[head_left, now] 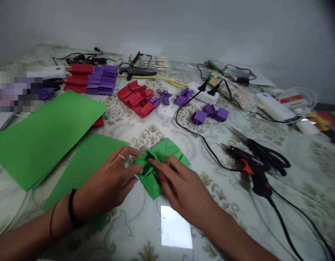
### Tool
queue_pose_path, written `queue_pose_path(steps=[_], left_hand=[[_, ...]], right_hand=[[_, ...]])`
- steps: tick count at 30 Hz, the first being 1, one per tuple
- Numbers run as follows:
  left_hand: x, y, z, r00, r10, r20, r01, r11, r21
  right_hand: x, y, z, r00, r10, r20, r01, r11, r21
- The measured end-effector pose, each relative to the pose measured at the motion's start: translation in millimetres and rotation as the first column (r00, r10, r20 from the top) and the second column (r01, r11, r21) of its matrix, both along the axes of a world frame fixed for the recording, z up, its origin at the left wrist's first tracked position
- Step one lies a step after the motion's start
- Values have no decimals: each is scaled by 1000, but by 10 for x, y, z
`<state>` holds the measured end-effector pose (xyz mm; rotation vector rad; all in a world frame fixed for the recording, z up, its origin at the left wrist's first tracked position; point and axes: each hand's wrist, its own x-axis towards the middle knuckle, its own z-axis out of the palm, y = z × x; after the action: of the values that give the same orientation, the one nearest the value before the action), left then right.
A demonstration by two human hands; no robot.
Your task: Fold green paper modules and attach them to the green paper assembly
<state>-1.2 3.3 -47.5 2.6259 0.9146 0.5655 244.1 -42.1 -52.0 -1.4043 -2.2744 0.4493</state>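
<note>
Person's left hand (114, 177) and right hand (185, 185), set apart, rest fingers (whether gripping cannot be told) beside loose green sheets (50, 136), on folded green paper (164, 152) between them; flap-folding appears in hand, next move calling for steadying and creasing

Paper sheets (50, 137) left, folded paper (167, 149) centre, glue gun (261, 179) right, power strip (200, 95) behind

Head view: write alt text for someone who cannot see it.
A person's left hand and right hand touch a folded green paper on a patterned tabletop. Green sheets lie left, a glue gun and scissors right, with red folded pieces and purple folded pieces farther back.
</note>
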Motion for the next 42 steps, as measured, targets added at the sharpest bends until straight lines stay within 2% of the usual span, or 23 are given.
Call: queue_pose_path(steps=[5, 13, 17, 22, 35, 42], left_hand=[[4, 0, 32, 1000, -12, 6, 12, 1000, -12], [39, -2, 95, 993, -112, 49, 107, 991, 80], [47, -18, 117, 996, -87, -19, 88, 994, 62], [19, -44, 100, 999, -27, -45, 32, 993, 111], [37, -29, 89, 1000, -6, -29, 9, 992, 125], [50, -40, 65, 993, -40, -111, 53, 992, 112]], right_hand=[[17, -9, 20, 997, -61, 38, 60, 998, 28], [5, -2, 49, 992, -102, 68, 100, 994, 38], [1, 1, 53, 991, -109, 72, 107, 994, 38], [-5, 4, 42, 988, -131, 78, 129, 991, 29], [13, 23, 18, 992, -123, -41, 125, 991, 42], [-4, 11, -4, 998, -17, -61, 21, 997, 70]])
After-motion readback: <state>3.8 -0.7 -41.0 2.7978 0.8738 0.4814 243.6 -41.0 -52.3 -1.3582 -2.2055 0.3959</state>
